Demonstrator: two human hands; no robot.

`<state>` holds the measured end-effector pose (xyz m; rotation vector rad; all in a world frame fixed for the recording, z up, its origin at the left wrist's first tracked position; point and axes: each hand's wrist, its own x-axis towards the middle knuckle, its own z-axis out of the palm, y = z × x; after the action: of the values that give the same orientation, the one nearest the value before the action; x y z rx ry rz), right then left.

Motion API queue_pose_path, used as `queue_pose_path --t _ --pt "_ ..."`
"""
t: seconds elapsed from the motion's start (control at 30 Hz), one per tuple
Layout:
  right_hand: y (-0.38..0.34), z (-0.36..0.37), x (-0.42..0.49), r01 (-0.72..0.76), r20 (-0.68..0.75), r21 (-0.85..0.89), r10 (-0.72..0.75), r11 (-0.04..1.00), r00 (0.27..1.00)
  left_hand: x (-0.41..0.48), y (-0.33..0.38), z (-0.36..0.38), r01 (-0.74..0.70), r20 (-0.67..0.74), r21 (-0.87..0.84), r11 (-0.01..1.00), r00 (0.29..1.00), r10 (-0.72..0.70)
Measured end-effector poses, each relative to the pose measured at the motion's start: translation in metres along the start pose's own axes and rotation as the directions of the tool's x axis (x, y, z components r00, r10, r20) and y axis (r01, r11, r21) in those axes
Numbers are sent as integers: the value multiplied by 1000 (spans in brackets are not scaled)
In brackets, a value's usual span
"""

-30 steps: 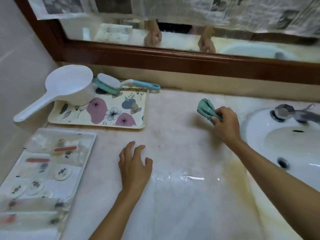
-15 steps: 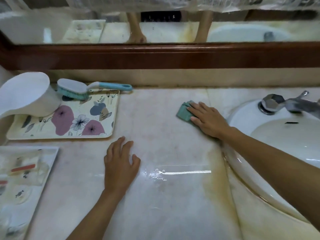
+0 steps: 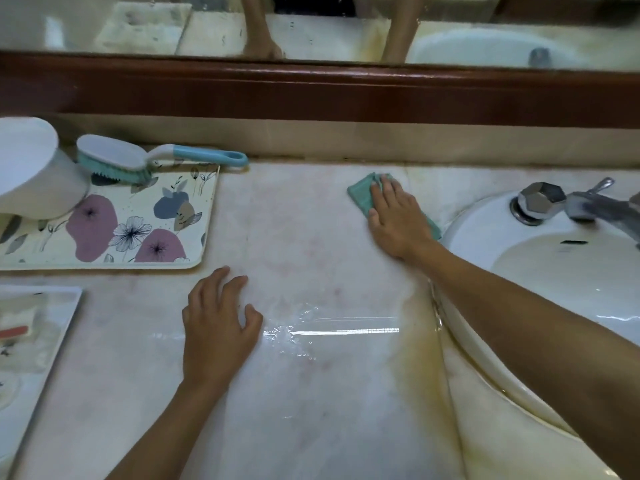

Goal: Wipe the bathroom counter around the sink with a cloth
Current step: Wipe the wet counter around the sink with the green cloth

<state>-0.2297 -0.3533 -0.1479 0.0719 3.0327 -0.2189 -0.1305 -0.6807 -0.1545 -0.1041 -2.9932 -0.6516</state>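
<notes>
A folded teal cloth point(image 3: 360, 194) lies flat on the pale marble counter point(image 3: 304, 244), just left of the white sink point(image 3: 485, 233). My right hand point(image 3: 394, 216) presses down on it with straight fingers, covering most of it. My left hand point(image 3: 218, 323) rests palm down on the counter nearer the front edge, fingers spread and holding nothing. A wet patch point(image 3: 294, 336) glistens to the right of that hand.
A floral tray point(image 3: 138, 237) at the back left carries a white scoop point(image 3: 31, 171) and a teal scrub brush point(image 3: 138, 159). A white tray point(image 3: 52, 323) of small packets sits at the front left. The chrome tap point(image 3: 568, 202) stands behind the sink, the mirror frame point(image 3: 311, 95) above.
My right hand went from gripping the bunched cloth to pressing it flat on the counter with straight fingers. The left hand stayed planted. The view tilted down and shifted right.
</notes>
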Motion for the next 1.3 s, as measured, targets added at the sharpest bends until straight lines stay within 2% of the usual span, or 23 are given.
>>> queue_pose_path --t 0.1,0.17,0.3,0.37,0.43,0.57,0.63,0.7,0.77,0.83,0.9,1.0,1.1,1.2,1.27,1.3 --pt "7 2 -30 84 10 50 -85 995 996 0 0 -1 -12 4 3 1000 1000 12" --pt "13 0 -22 77 15 60 -78 995 997 0 0 0 -6 -1 1 1000 1000 6" --pt "8 0 15 -185 -19 17 186 983 982 1 0 1 -12 -18 -5 1000 1000 12" --pt "-14 6 10 -228 3 34 228 973 974 1 0 2 -14 -13 1 1000 1000 14" --pt "-42 17 -22 -151 6 48 151 987 988 0 -2 3 -21 -13 -3 1000 1000 21" --pt "-80 24 -125 180 27 35 -181 983 983 -1 -3 2 -23 -26 -35 999 999 23" --pt "-69 23 -154 306 57 42 -308 951 950 -2 -3 2 -26 -31 -39 999 999 25" --pt "-44 20 -146 360 60 16 -360 933 931 -1 -2 2 -26 -32 -47 999 999 25" --pt "-32 18 -117 279 40 -8 -279 960 960 -1 -2 4 -24 -38 -35 999 999 23" --pt "-40 18 -83 88 20 13 -88 996 996 -3 -4 4 -26 -44 -23 999 999 25" --pt "-58 21 -60 -41 13 71 40 997 999 -7 -6 6 -37 -42 -4 999 998 37" --pt "-96 26 -68 -95 -9 53 95 994 995 -10 -5 6 -63 -9 -59 996 998 62" --pt "-128 37 -115 117 -1 35 -117 993 993 -4 -5 6 -36 -13 -96 995 999 35" --pt "-124 41 -182 326 29 49 -328 944 944 0 -12 5 -18 -19 -110 994 1000 16" --pt "-88 38 -200 351 36 25 -352 936 935 0 -10 3 -16 -24 -117 993 1000 14" --pt "-71 34 -200 312 37 11 -312 950 949 1 -8 3 -24 -22 -115 993 1000 21"
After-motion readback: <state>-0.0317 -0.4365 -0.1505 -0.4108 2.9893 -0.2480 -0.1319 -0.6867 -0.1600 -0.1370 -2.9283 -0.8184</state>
